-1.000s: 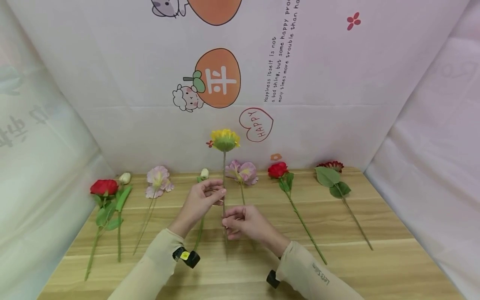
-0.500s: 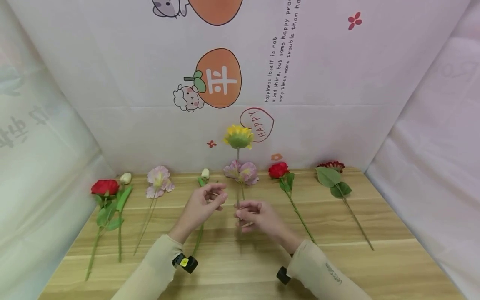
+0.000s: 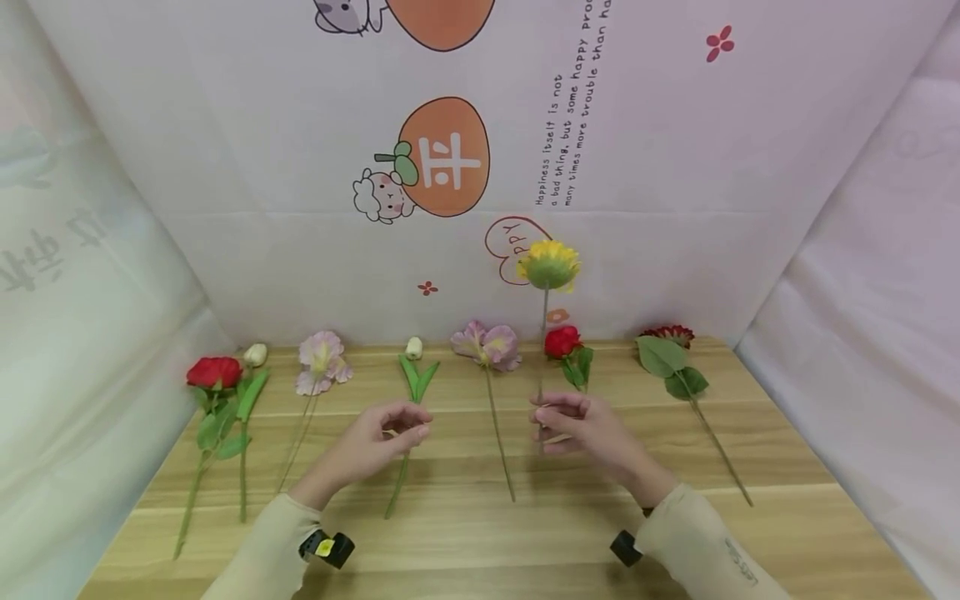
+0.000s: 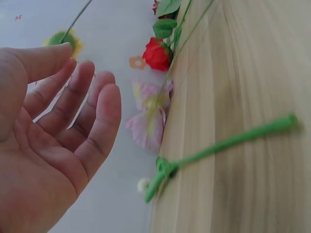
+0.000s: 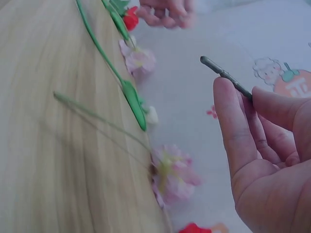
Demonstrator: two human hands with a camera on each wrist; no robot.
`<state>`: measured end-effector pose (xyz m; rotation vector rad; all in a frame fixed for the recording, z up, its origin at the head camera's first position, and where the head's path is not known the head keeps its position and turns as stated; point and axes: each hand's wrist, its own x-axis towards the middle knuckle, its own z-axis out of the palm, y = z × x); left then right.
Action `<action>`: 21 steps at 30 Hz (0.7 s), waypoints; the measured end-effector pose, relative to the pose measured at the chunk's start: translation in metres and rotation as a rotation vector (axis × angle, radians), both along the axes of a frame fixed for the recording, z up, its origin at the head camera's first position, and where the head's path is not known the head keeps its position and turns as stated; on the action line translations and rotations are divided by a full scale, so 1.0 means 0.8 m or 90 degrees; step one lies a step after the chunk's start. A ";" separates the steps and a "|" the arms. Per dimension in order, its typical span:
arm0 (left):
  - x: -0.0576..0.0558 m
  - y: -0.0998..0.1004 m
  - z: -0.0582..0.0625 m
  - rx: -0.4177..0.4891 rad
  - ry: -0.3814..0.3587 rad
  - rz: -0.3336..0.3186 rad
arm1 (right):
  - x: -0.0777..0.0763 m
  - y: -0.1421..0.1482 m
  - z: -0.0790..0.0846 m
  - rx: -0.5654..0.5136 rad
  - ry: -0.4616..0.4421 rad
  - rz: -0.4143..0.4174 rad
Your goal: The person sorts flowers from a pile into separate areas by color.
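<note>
Between its thumb and fingers, my right hand [image 3: 588,429] pinches the stem of a yellow flower [image 3: 550,265], held upright above the table with its head against the back wall. The stem's lower end [image 5: 226,75] pokes out past the fingertips in the right wrist view. My left hand [image 3: 378,442] holds nothing; its fingers are loosely bent in the left wrist view. Under it lies a white tulip [image 3: 413,348] with green leaves. A pale purple flower [image 3: 487,346] lies between the hands. Behind the yellow flower's stem is a red rose [image 3: 562,342], its own stem partly hidden by my right hand.
On the wooden table [image 3: 465,550], another red rose [image 3: 214,372], a second white tulip [image 3: 255,355] and another purple flower [image 3: 322,360] lie at left. A dark red flower [image 3: 667,337] lies at right. White printed cloth [image 3: 637,167] stands behind.
The left hand has let go of the yellow flower's stem and drawn back leftward. My right hand has carried the flower to the right, from the middle to before the red rose.
</note>
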<state>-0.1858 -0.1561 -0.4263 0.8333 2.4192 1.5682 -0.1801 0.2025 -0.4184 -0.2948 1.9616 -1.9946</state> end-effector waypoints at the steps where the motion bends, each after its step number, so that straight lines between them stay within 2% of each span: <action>1: 0.001 -0.005 -0.001 -0.006 0.005 0.007 | 0.000 0.007 0.001 0.003 0.001 -0.004; 12: 0.015 -0.064 -0.010 -0.045 0.036 0.076 | 0.011 0.077 0.008 0.048 0.024 -0.048; 18: 0.022 -0.101 -0.007 -0.076 0.020 0.086 | 0.015 0.113 0.004 0.086 0.040 -0.098; 21: 0.025 -0.117 -0.007 -0.087 0.033 0.107 | 0.016 0.129 0.003 0.085 0.040 -0.106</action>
